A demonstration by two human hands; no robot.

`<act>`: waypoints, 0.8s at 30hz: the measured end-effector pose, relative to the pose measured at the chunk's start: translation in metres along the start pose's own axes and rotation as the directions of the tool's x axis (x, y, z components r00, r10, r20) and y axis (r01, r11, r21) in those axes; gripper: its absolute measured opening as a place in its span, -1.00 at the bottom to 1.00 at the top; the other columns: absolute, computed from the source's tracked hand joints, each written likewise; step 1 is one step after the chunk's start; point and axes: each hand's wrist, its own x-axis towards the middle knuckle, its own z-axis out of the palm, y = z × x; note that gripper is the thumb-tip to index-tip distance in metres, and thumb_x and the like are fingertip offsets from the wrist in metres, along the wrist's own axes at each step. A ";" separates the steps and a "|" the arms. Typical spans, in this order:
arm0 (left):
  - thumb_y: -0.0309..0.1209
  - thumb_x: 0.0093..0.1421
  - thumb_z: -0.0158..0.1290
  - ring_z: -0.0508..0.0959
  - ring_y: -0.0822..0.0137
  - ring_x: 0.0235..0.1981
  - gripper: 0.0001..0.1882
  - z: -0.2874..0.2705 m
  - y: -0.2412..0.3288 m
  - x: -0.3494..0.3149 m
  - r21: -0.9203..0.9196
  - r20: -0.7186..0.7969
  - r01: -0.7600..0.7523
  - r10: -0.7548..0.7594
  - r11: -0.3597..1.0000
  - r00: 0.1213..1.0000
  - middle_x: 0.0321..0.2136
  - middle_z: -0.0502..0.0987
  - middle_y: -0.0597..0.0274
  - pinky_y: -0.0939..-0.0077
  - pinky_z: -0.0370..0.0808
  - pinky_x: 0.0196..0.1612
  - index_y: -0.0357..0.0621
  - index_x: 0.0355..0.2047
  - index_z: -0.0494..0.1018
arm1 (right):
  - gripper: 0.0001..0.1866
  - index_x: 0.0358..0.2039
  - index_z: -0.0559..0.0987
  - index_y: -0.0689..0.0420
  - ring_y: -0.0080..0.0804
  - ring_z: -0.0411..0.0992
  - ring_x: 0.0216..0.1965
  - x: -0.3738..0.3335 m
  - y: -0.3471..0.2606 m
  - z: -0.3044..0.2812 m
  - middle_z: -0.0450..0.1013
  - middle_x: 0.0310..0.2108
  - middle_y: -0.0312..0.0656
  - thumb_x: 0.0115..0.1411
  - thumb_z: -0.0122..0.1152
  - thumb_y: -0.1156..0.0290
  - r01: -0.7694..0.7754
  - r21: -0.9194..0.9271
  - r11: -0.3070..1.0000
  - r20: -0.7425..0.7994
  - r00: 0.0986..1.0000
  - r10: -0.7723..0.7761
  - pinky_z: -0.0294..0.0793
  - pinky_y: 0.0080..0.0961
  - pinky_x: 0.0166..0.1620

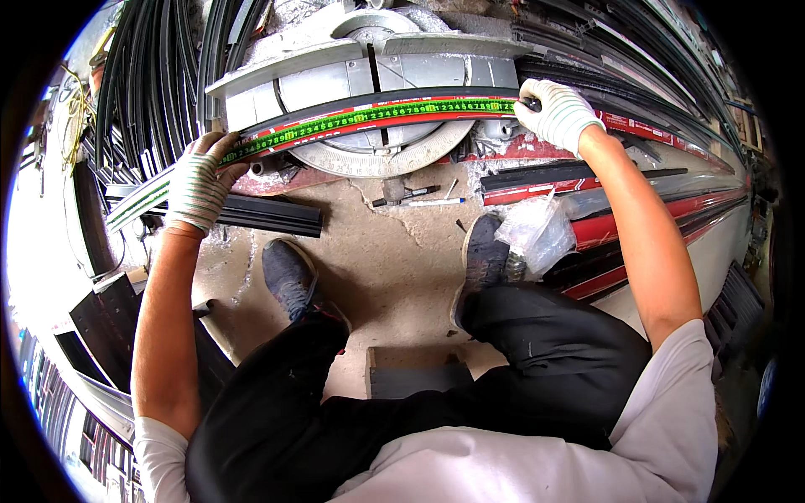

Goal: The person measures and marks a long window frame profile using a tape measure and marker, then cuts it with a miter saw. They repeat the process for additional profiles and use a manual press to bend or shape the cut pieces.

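Observation:
A long black profile strip with red printed film (335, 134) lies across the round grey base of a mitre saw (335, 159). Along its top runs a bright green tape measure blade (394, 110), stretched between my hands. My left hand (199, 186), in a striped knit glove, is closed around the strip and the blade, thumb on the near side. The blade continues past it to the lower left. My right hand (558, 113), gloved alike, curls its fingers and thumb together at the blade's right part, over the strip. What sits inside that grip is partly hidden.
Saw fence halves (453, 45) stand behind the strip. Black profiles (151, 84) pile at the back left; more red-filmed ones (604, 226) lie at right beside crumpled clear plastic (541, 230). Pens (436, 201) and a short black profile (268, 216) rest on the floor before my shoes.

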 end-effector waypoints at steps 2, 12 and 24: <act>-0.34 0.07 0.39 0.53 -0.04 0.07 -0.42 -0.001 0.000 0.001 0.008 0.016 -0.006 0.006 1.000 1.000 0.04 0.57 0.04 0.17 0.48 0.15 -0.11 0.14 0.56 | -0.69 -0.18 0.63 0.10 0.02 0.60 -0.21 -0.001 0.001 0.002 0.61 -0.25 0.06 0.24 0.32 0.14 -0.012 0.009 1.000 -0.001 1.000 0.013 0.56 -0.18 -0.09; -0.34 0.11 0.36 0.52 -0.03 0.07 -0.42 -0.005 -0.005 0.005 0.098 0.118 -0.012 0.001 0.995 0.993 0.07 0.54 0.08 0.17 0.48 0.16 -0.08 0.17 0.53 | -0.67 -0.17 0.60 0.12 0.07 0.58 -0.12 0.002 0.006 0.008 0.59 -0.19 0.08 0.26 0.28 0.12 0.026 -0.009 1.000 -0.033 0.999 -0.026 0.54 -0.14 0.00; -0.33 0.13 0.34 0.50 -0.07 0.09 -0.38 -0.011 0.004 0.012 0.172 0.209 -0.041 0.004 0.984 0.978 0.07 0.51 0.01 0.15 0.46 0.17 -0.18 0.19 0.46 | -0.64 -0.08 0.62 0.12 0.06 0.58 -0.06 0.006 -0.005 -0.003 0.61 -0.12 0.07 0.26 0.27 0.13 -0.020 -0.036 0.999 0.093 0.995 0.023 0.54 -0.16 0.06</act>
